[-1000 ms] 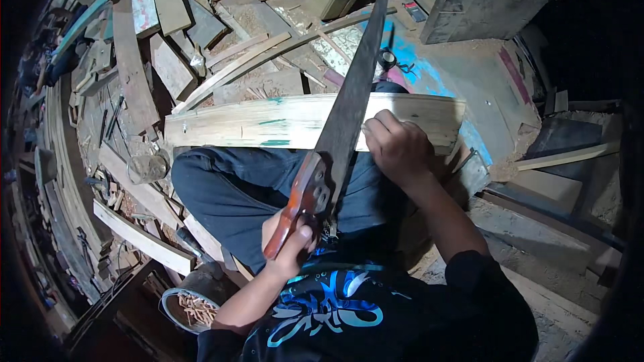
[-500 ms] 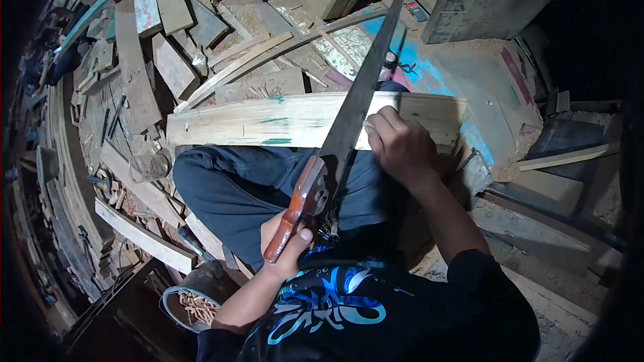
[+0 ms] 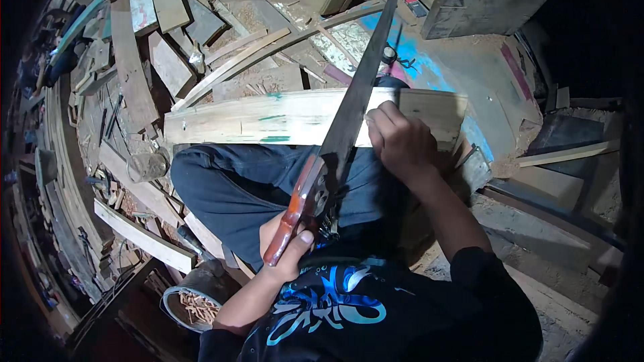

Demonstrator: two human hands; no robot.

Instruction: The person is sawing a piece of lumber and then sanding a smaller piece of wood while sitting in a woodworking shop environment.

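My left hand (image 3: 290, 249) is wrapped round the reddish-brown wooden handle of a hand saw (image 3: 362, 80). Its long dark blade slants up and away to the right, tapering to a tip beyond my knees. Beside the middle of the blade, my right hand (image 3: 404, 139) has its fingers curled close, with the fingertips near the blade's right edge. Whatever those fingers may hold is hidden. Behind the blade, a pale wooden plank (image 3: 231, 121) with green marks lies crosswise at my folded legs; the right hand is over its right part.
Loose boards (image 3: 124, 53) and offcuts cover the floor at the left and far side. A bucket (image 3: 191, 298) holding small wood pieces stands at lower left. A small lidded jar (image 3: 388, 55) sits beyond the plank. A large wooden block (image 3: 476, 0) stands at far right.
The saw's tip has shifted slightly left and away. My right hand stays beside the blade with nearly the same curl, and the left hand keeps its hold on the handle.
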